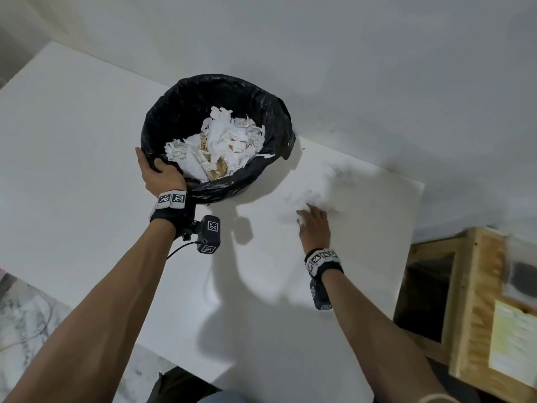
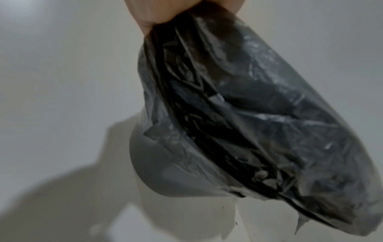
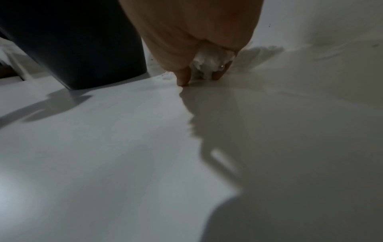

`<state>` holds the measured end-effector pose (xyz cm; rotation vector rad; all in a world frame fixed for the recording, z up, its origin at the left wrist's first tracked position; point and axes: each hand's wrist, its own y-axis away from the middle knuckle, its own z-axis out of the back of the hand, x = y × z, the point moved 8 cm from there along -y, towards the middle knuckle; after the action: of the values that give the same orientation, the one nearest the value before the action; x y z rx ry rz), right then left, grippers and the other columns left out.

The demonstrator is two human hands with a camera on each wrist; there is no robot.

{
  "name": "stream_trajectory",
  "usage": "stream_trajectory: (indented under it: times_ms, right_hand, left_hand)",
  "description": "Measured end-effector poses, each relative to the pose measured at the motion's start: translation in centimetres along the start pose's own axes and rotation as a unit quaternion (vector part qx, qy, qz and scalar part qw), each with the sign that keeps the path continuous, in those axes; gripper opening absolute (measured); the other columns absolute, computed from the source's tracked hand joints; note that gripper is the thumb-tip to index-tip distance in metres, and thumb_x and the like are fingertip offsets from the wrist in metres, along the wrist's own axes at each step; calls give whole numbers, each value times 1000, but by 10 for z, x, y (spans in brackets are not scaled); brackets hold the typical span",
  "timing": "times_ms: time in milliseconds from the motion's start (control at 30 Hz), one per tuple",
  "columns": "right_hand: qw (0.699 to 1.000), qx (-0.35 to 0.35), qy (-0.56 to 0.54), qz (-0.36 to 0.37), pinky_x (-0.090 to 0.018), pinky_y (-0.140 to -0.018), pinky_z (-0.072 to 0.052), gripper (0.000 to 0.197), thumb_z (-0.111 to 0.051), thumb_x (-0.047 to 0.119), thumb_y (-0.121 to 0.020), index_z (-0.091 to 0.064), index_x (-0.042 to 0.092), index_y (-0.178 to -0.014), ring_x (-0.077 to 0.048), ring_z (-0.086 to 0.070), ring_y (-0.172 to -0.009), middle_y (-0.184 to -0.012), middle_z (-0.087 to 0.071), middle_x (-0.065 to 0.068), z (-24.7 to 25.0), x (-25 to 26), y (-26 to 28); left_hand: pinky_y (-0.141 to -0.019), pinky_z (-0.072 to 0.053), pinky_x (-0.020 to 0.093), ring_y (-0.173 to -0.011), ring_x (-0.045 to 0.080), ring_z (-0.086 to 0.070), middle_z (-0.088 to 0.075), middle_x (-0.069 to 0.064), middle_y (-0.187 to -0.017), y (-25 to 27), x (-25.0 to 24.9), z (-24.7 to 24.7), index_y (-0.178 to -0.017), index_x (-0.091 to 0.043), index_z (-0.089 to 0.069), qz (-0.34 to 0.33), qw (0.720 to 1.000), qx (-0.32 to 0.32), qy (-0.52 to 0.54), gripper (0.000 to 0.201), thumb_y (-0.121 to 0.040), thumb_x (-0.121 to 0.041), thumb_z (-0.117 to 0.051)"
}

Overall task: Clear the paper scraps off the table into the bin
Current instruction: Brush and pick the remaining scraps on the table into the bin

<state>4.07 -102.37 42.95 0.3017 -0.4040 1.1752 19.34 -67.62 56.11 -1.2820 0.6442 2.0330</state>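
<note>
A grey bin [image 1: 220,186] lined with a black bag [image 2: 259,114] stands tilted on the white table [image 1: 87,170], holding a heap of torn white paper [image 1: 223,141]. My left hand [image 1: 158,170] grips its near rim, thumb inside the bag. To the right, a blurred pile of white paper scraps [image 1: 313,187] lies on the table by the wall. My right hand [image 1: 312,219] is down on the near edge of that pile, fingers curled round a wad of scraps [image 3: 211,60], with fingertips [image 3: 183,80] touching the tabletop.
A white wall [image 1: 348,68] runs close behind the bin and scraps. The table's right edge [image 1: 406,257] drops off to a wooden crate [image 1: 476,301] with a yellow note. Marbled floor [image 1: 26,315] shows at lower left.
</note>
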Motion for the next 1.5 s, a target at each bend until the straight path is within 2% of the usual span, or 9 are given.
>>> stream_trajectory:
  times_ms: [67, 200, 533, 667, 867, 1067, 1200, 1333, 1500]
  right_hand:
    - [999, 26, -8, -23, -35, -72, -49, 23, -57, -4, -73, -67, 12, -86, -33, -56, -96, -106, -62, -7, -4, 0, 9]
    - [987, 86, -76, -109, -30, -75, -41, 22, -51, 0, -78, -66, 16, -79, -29, -60, -94, -96, -66, -6, -1, -10, 3]
    - [954, -89, -287, -18, -33, -71, -51, 30, -65, 10, -85, -58, 15, -114, -14, -55, -72, -84, -61, 1, 142, 118, -72]
    - [948, -70, -311, 16, -22, -84, -46, 40, -63, 14, -89, -50, 17, -126, -13, -57, -97, -109, -61, 4, 156, 197, -91]
    - [985, -59, -164, 9, -42, -100, -40, 40, -61, 27, -90, -49, 24, -128, -28, -51, -112, -122, -53, -9, 110, 286, -110]
    - [993, 86, 85, -1, -56, -116, 3, 95, -28, 75, -85, -14, 9, -151, -40, -9, -145, -155, -17, -24, -3, 322, -114]
    - [981, 188, 53, 4, -49, -117, -14, 82, -21, 71, -91, -20, 14, -150, -35, -17, -144, -156, -18, -19, -33, 351, -124]
    - [995, 33, 19, 89, -44, -99, -40, 65, -24, 67, -91, -51, 26, -134, -27, -47, -122, -134, -55, -7, 4, 364, -146]
    - [971, -193, -115, 87, -31, -85, -43, 38, -41, 43, -97, -63, 24, -120, -15, -48, -100, -109, -60, 1, 84, 313, -154]
  left_hand:
    - [-103, -32, 17, -128, 19, -47, -47, -1, -142, 2, 1, 3, -144, -25, -35, 2, 1000, 2, 4, 48, -97, -16, -38]
    - [-103, -30, 15, -130, 18, -46, -46, -1, -144, 3, 2, 8, -144, -23, -35, 0, 1000, 6, 1, 47, -98, -17, -38]
    - [-103, -32, 21, -128, 24, -47, -48, 3, -142, -16, -6, 15, -143, -22, -37, -7, 999, 34, -4, 45, -99, -17, -38]
    - [-101, -33, 20, -126, 24, -49, -51, 4, -140, -30, -9, 16, -143, -23, -39, -2, 999, 40, 13, 45, -99, -16, -39]
    - [-96, -35, 19, -121, 26, -53, -53, 4, -137, -64, -15, 17, -143, -23, -39, 9, 998, 47, 31, 45, -99, -15, -39]
    - [-91, -35, 17, -117, 26, -56, -57, 5, -133, -104, -21, 20, -143, -24, -38, 26, 998, 55, 35, 44, -100, -14, -38]
    - [-91, -35, 17, -117, 26, -55, -57, 6, -133, -128, -23, 19, -144, -25, -36, 28, 997, 64, 30, 45, -100, -15, -37]
    - [-93, -38, 22, -114, 27, -57, -60, 7, -129, -148, -29, 13, -144, -27, -36, 40, 997, 58, 34, 45, -100, -17, -37]
    - [-91, -36, 16, -116, 23, -56, -56, 3, -134, -160, -35, -1, -144, -25, -36, 26, 998, 54, 36, 45, -100, -15, -37]
